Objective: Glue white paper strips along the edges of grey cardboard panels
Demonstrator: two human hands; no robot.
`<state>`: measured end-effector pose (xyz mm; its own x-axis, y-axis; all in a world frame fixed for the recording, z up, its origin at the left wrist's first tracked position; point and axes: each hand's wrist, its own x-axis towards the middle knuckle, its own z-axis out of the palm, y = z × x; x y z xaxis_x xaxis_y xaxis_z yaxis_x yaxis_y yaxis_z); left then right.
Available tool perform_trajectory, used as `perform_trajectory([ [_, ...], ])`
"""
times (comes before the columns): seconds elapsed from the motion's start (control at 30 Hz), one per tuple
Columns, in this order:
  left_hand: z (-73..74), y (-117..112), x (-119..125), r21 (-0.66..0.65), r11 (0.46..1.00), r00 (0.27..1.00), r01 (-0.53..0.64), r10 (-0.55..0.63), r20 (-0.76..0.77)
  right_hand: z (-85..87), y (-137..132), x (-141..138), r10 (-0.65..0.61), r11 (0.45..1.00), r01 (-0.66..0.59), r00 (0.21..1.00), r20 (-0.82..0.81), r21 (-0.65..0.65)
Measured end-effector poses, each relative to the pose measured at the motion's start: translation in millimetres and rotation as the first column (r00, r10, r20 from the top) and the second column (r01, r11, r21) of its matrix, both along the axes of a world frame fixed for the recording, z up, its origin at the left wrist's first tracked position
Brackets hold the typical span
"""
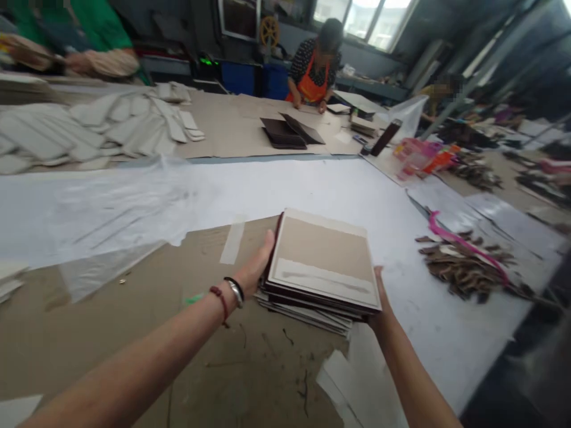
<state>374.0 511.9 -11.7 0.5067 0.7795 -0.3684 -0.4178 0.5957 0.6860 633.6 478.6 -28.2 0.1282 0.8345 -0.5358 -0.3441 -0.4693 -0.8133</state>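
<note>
A stack of square panels (328, 246) lies between my two hands. Its top panel is beige with pale strips along two edges, and dark red-brown edges show beneath it. My left hand (257, 264) presses against the left side of the stack, wrist wearing bracelets. On the opposite side my right hand (379, 300) grips the near right corner, its fingers mostly hidden by the panels. Under the stack, thinner pale sheets (307, 318) stick out toward me. Whether the held panels rest on those sheets or hang just above them, I cannot tell.
White sheeting (289, 184) and brown board (134, 339) cover the table. Pale cut pieces (125, 122) are heaped far left, dark folded panels (289, 131) at the back. Brown strips with a pink band (468, 261) lie right. A person in an orange apron (312, 86) works opposite; another wears green sleeves.
</note>
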Motion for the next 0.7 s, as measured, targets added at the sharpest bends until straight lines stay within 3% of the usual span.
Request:
perform_trajectory([
  [0.1, 2.2, 1.4, -3.9, 0.022, 0.999, 0.996, -0.037, 0.039, -0.079, 1.7, -0.4, 0.2, 0.045, 0.994, -0.039, 0.998, -0.054, 0.1],
  [0.23, 12.9, 0.1, 2.1, -0.058, 0.993, 0.963, -0.103, 0.085, -0.255, -6.6, -3.2, -1.3, -0.01, 0.968, 0.027, 0.997, -0.07, 0.249],
  [0.47, 14.6, -2.2, 16.0, -0.033, 0.98, 0.909, -0.196, 0.168, -0.381, -6.6, -5.0, -15.9, 0.044, 0.972, -0.001, 0.983, -0.181, 0.233],
  [0.57, 11.4, -2.2, 14.3, -0.006, 0.984, 0.92, -0.177, 0.163, -0.356, -7.1, -5.4, -9.6, 0.007, 0.972, 0.007, 0.998, -0.06, 0.235],
  [0.7, 11.7, -5.9, 6.6, 0.062, 0.991, 0.944, -0.117, 0.13, -0.305, -9.1, -19.4, 4.6, -0.065, 0.971, -0.004, 0.957, 0.283, 0.237],
])
